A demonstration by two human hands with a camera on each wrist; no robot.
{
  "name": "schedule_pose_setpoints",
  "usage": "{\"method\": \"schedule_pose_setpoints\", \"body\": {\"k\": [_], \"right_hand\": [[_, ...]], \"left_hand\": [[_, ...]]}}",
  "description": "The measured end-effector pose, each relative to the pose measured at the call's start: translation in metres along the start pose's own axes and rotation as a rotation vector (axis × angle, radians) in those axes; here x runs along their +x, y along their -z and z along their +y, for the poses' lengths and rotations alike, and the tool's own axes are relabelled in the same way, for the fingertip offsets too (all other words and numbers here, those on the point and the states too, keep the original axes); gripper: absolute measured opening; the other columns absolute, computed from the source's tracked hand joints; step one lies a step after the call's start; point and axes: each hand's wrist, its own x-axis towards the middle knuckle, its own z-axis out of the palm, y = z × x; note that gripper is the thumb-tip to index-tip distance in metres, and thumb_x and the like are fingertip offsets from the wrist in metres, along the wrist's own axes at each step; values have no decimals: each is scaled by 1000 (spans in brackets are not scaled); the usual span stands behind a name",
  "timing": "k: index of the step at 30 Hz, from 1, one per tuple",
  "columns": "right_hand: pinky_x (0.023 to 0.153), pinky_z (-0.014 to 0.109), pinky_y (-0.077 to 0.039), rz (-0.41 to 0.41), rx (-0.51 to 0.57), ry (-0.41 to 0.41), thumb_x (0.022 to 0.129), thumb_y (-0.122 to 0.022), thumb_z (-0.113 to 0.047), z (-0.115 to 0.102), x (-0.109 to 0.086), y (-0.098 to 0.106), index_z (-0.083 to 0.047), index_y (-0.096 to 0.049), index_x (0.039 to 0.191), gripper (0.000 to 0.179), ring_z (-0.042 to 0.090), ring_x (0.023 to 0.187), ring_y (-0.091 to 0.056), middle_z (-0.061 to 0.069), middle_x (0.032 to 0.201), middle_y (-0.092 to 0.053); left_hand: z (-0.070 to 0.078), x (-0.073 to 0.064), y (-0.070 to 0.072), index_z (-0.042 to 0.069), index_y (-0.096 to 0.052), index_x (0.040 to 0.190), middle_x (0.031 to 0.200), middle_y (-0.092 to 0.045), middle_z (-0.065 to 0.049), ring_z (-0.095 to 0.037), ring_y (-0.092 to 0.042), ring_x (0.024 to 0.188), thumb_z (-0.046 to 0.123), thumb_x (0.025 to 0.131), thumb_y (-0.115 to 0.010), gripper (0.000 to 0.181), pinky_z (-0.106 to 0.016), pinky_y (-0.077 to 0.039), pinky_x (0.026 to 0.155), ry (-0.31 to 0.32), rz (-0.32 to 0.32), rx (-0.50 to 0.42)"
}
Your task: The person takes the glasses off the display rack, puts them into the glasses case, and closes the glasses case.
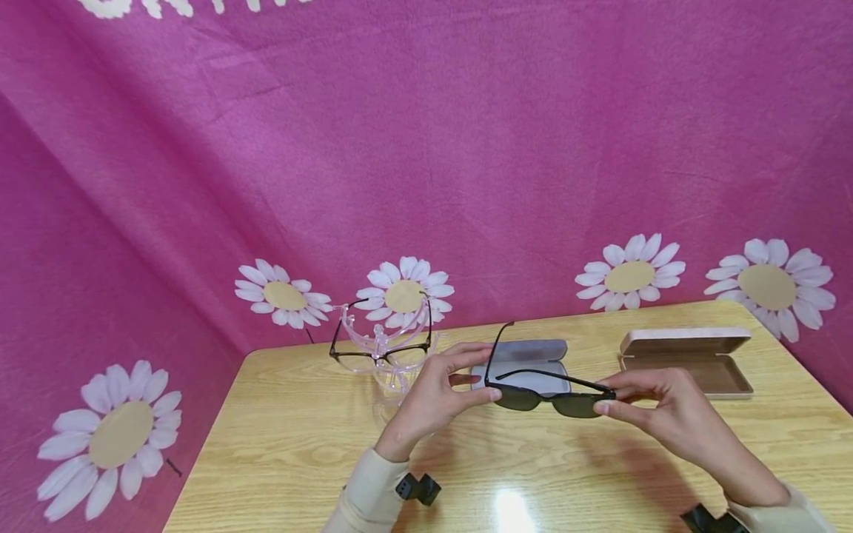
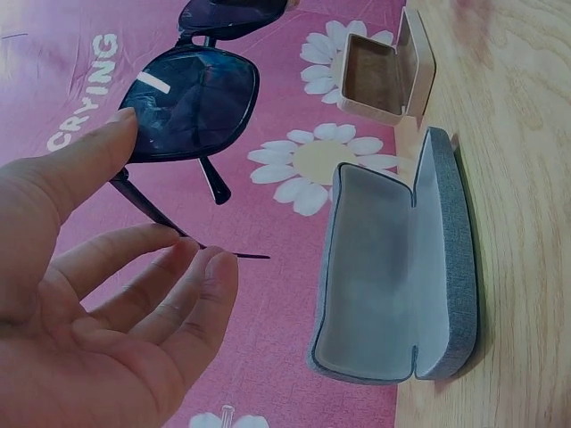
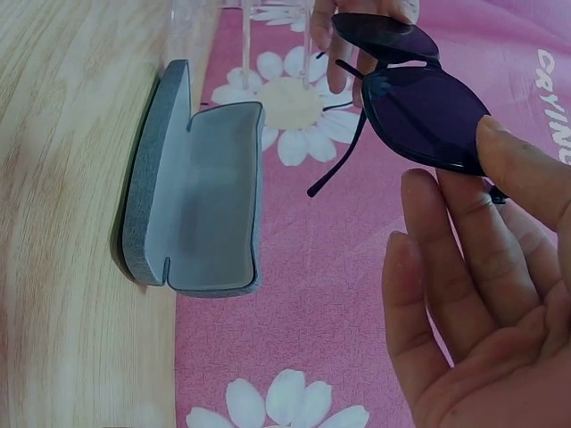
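Black sunglasses (image 1: 558, 402), lenses (image 2: 192, 102) dark and glossy, temples (image 2: 214, 181) thin, were held above the desk (image 1: 280, 444) near an open grey case (image 1: 529, 349), pinched at opposite ends by left hand (image 1: 435, 394) and right hand (image 1: 673, 416).

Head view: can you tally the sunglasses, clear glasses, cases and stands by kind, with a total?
Sunglasses: 1 pair
Clear glasses: 1 pair
Cases: 2 (grey case, pale case, both open)
Stand: 1
Total: 5
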Motion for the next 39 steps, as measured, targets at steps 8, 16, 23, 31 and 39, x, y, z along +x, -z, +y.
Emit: {"method": "schedule_pose_setpoints", "body": {"k": [8, 16, 23, 31, 39], "right_hand": [[64, 15, -52, -6, 61, 19, 80, -85, 4, 0, 1, 0, -4, -80, 96, 18, -6, 77, -68, -18, 85, -77], [64, 17, -52, -18, 85, 5, 85, -79, 5, 1, 0, 0, -6, -81, 100, 19, -7, 83, -67, -22, 93, -77], [65, 17, -52, -22, 100, 8, 86, -78, 7, 2, 0, 0, -4, -80, 101, 19, -7, 85, -68, -21, 94, -77], [65, 18, -51, -15, 105, 1, 86, -78, 7, 3, -1, -1, -5, -80, 102, 19, -6, 84, -68, -21, 93, -77], [60, 20, -49, -19, 98, -33, 87, -78, 4, 4, -1, 1, -6, -80, 102, 18, -4, 78, -67, -22, 91, -76]], "left_hand": [[0, 1, 0, 0, -65, 139, 153, -57, -15, -33, -60, 135, 8, 89, -82, 54, -46, -56, 106, -8, -11, -8], [0, 1, -1, -2, -65, 138, 152, -57, -16, -32, -59, 137, 6, 90, -81, 51, -39, -57, 105, -4, -14, -9], [5, -2, 0, -5, -61, 140, 153, -56, -14, -30, -58, 138, 10, 95, -77, 50, -24, -57, 101, -40, -50, 59], [2, -1, -1, -7, -58, 142, 156, -53, -18, -36, -57, 140, 9, 99, -70, 48, -20, -57, 101, -83, -83, 37], [-5, 0, -9, -4, -58, 145, 155, -55, -16, -35, -59, 137, 12, 103, -65, 45, -19, -55, 102, -111, -70, 31]]}}
